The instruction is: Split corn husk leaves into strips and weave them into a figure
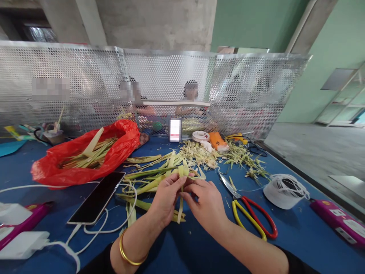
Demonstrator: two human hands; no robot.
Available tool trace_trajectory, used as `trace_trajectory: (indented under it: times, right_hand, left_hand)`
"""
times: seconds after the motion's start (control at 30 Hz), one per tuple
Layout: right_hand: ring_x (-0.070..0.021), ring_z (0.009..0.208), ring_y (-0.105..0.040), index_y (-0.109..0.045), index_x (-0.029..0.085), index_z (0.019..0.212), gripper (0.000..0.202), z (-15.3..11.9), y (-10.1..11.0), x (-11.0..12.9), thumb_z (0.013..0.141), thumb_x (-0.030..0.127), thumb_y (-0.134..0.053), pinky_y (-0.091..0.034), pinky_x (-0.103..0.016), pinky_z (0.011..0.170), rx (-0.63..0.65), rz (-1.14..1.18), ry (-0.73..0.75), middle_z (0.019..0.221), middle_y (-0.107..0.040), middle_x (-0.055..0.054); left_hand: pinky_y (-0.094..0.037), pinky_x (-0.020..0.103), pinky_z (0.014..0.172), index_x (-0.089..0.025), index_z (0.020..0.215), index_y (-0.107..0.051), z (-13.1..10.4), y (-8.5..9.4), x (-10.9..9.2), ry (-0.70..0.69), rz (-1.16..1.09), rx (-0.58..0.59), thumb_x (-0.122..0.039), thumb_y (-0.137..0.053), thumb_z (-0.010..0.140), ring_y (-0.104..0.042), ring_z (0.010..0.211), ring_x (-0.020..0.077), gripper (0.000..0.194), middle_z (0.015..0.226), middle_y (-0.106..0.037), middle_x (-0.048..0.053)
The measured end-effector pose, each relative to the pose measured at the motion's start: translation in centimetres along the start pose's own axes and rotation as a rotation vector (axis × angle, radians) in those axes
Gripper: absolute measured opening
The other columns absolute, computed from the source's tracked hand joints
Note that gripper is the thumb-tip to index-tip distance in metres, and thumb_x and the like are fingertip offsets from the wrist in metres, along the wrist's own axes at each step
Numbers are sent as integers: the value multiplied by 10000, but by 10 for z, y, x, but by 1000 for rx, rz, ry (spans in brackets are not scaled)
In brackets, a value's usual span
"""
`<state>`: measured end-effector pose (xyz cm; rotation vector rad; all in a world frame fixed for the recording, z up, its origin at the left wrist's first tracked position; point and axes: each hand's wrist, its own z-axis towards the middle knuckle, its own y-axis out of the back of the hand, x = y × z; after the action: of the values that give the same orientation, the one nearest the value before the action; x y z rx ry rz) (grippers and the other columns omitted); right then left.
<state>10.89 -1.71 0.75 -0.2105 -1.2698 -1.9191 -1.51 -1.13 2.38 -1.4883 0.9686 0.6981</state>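
Both hands meet over the front middle of the blue table. Between thumb and fingers, my left hand point(168, 192) pinches a pale green leaf strip point(183, 170), folded at the top, with one end hanging down below the fingers. Close against it on the right, my right hand point(203, 199) has its fingers closed on the same strip near the fold; its fingertips are partly hidden. Behind and left of the hands lie several long leaf strips point(145, 186). To the right rest scissors point(242, 209) with one red and one yellow handle, blades pointing away.
A red plastic bag point(82, 173) of dry leaves stands left, beside a phone point(97, 198) with a white cable. Leaf scraps point(202, 154), a tape roll point(200, 136) and an orange packet point(218, 141) lie behind. White string point(285, 190) sits right. A perforated metal screen point(168, 68) separates people beyond.
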Motion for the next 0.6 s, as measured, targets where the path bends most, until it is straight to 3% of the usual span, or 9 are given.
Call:
trace_trajectory:
  times: [0.1, 0.2, 0.3, 0.4, 0.6]
  right_hand:
    - [-158, 705, -570, -664, 213, 687, 190, 1, -6, -2, 849, 278, -591, -350, -279, 647, 33, 244, -171, 751, -668, -15]
    - [-164, 716, -569, -671, 198, 727, 171, 2, -13, -4, 822, 328, -613, -385, -262, 635, 42, 462, -269, 759, -672, -22]
    - [-157, 701, -547, -657, 184, 702, 197, 2, -18, -4, 817, 331, -596, -397, -262, 657, 67, 612, -287, 721, -656, -15]
    - [-123, 599, -442, -536, 184, 598, 250, 3, -16, -2, 807, 320, -557, -356, -246, 583, 77, 704, -330, 593, -522, 22]
    - [-110, 578, -356, -388, 202, 556, 224, -1, -8, 7, 758, 235, -479, -296, -234, 534, 136, 712, -288, 562, -382, 43]
  left_hand:
    - [-500, 250, 778, -133, 836, -701, 1, -1, 2, -10, -57, 22, -259, -772, 666, -667, 809, 171, 223, 838, -724, 72]
    - [-503, 254, 770, -136, 839, -700, 2, -1, 4, -14, -88, 17, -261, -785, 657, -668, 789, 169, 237, 824, -722, 62]
    - [-496, 236, 788, -136, 879, -714, 2, 0, 4, -5, -58, 20, -276, -779, 669, -666, 796, 158, 261, 848, -725, 64]
    - [-482, 228, 838, -142, 861, -727, 2, 1, 1, -17, -33, 1, -286, -770, 679, -664, 837, 156, 236, 870, -729, 67]
    - [-478, 228, 842, -148, 836, -738, 5, 6, -10, -49, -30, -73, -301, -810, 623, -657, 836, 146, 272, 917, -735, 65]
